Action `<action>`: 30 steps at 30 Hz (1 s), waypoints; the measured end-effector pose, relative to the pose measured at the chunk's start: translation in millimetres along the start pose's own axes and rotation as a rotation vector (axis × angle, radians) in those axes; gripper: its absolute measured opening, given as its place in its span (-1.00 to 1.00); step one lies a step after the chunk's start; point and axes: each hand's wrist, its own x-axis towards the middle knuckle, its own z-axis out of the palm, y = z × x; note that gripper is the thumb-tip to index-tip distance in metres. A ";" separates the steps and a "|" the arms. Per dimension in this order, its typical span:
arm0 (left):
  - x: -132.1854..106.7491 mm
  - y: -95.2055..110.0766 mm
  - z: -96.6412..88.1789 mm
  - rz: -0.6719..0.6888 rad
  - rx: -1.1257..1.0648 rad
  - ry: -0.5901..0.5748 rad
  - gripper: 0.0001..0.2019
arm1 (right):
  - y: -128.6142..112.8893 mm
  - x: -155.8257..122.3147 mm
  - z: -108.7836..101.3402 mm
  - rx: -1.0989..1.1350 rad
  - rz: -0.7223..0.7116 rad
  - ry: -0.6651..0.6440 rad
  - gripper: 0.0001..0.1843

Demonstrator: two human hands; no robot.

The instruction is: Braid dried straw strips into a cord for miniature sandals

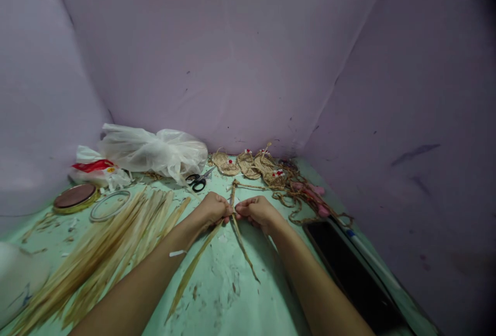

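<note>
i count two bare hands on my feed, one braided cord between them. left hand (215, 209) and right hand (256, 213) both reach in from the near edge, forearms angled inward, fingertips nearly meeting mid-table. backs of both hands face up, fingers curled under. left thumb and fingers pinch the plant-fiber cord (233, 199) from its left side; right thumb and index pinch at the same spot from its right. lower fingers partly hidden, can't tell their grip. cord sits at center, upper end bent over toward the right; two loose tails hang toward me, one lower left, one lower right.

rest of the count: one spread bundle of dried fiber strips (104, 243) beside the left forearm, too many to number. one pair of black-handled scissors (199, 183), blades apart. one translucent plastic bag (155, 151), one red-and-white packet (95, 168), one round lid (75, 197), one pale ring (110, 206). at least four woven pieces (226, 164) along the back, overlapping, some with red beads. one tangle of braided cords (296, 191) at right, one black rectangular object (349, 269) near the right forearm.
</note>
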 end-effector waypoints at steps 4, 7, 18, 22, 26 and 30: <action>-1.4 0.6 0.3 0.002 0.006 0.004 -0.88 | 2.0 2.2 1.9 -0.273 -0.054 0.050 -0.83; -2.9 0.4 -0.3 0.000 -0.011 -0.013 -0.88 | 4.1 4.3 4.5 -0.503 -0.116 0.120 -0.83; 7.0 -7.4 3.8 0.058 0.173 0.006 -0.88 | -1.9 -0.9 4.5 -0.739 -0.165 0.248 -0.74; 11.6 -9.2 7.3 0.145 0.368 0.129 -0.87 | -4.6 -6.7 11.9 -0.736 -0.158 0.325 -0.79; 5.9 -5.2 7.2 0.083 0.362 0.135 -0.87 | -6.9 -16.7 21.0 -0.716 -0.238 0.276 -0.80; -0.9 -1.0 2.1 0.090 0.288 -0.010 -0.87 | -12.0 -26.7 22.9 -0.718 -0.269 0.115 -0.77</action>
